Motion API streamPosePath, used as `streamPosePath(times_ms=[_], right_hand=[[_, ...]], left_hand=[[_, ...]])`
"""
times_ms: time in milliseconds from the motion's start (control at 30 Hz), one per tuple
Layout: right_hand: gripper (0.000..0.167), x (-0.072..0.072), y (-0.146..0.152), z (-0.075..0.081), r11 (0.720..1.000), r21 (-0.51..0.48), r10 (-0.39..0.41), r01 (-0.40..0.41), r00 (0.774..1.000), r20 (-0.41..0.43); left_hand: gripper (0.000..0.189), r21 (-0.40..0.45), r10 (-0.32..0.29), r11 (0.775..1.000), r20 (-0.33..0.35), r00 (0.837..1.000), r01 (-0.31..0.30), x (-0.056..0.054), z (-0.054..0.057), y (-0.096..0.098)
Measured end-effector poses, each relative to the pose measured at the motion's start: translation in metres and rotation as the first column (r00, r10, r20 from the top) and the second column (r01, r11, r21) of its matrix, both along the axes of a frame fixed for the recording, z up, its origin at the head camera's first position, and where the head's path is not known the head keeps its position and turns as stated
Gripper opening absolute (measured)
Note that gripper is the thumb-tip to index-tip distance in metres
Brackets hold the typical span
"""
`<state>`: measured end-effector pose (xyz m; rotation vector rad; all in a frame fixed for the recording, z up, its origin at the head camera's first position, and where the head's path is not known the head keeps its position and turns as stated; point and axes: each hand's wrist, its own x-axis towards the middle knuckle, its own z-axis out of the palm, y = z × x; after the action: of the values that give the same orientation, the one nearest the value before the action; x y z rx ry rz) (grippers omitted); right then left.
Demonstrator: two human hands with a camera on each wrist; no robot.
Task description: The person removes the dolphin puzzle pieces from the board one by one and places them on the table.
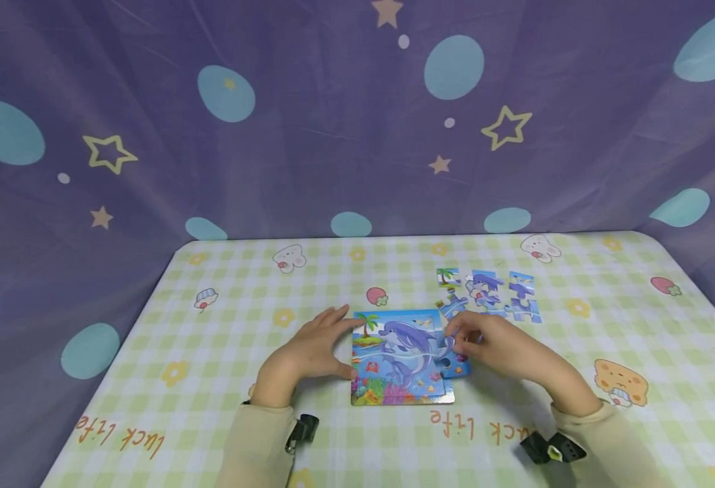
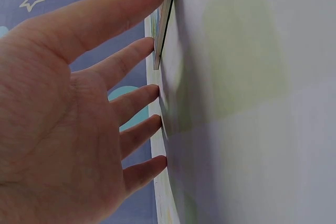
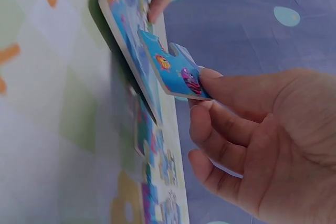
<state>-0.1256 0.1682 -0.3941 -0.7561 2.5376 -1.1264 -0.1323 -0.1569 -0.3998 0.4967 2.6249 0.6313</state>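
A dolphin jigsaw puzzle board point(image 1: 402, 398) lies on the table, its picture showing a palm tree, coral and a large dolphin. My left hand point(image 1: 310, 351) is at its left side, with the thumb and index fingertip on the edge. In the left wrist view, its fingers point(image 2: 137, 142) are spread and nearly straight, the lower ones resting on the tablecloth. My right hand point(image 1: 503, 346) pinches a blue puzzle piece point(image 3: 178, 72), printed with small sea creatures, between thumb and fingers. This piece is tilted and overlaps the board's right side in the head view.
Several loose puzzle pieces lie beyond the board to the right, among them a palm tree piece point(image 1: 448, 276) and dolphin pieces point(image 1: 486, 288). A green checked tablecloth point(image 1: 223, 366) covers the table. A purple curtain point(image 1: 333, 135) with stars hangs behind its far edge.
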Motion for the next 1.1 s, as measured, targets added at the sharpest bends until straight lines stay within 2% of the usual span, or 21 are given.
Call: streamPosePath(times_ms=[467, 1100], right_hand=[[0.015, -0.006, 0.025, 0.011, 0.999, 0.004, -0.044, 0.044, 0.999, 0.027], [0.016, -0.013, 0.052, 0.013, 0.994, 0.05, -0.092, 0.093, 0.995, -0.026]], left_hand=[[0.084, -0.001, -0.006, 1.0, -0.009, 1.0, 0.006, -0.001, 0.0, 0.0], [0.084, 0.014, -0.001, 1.0, 0.0, 1.0, 0.001, 0.0, -0.001, -0.001]])
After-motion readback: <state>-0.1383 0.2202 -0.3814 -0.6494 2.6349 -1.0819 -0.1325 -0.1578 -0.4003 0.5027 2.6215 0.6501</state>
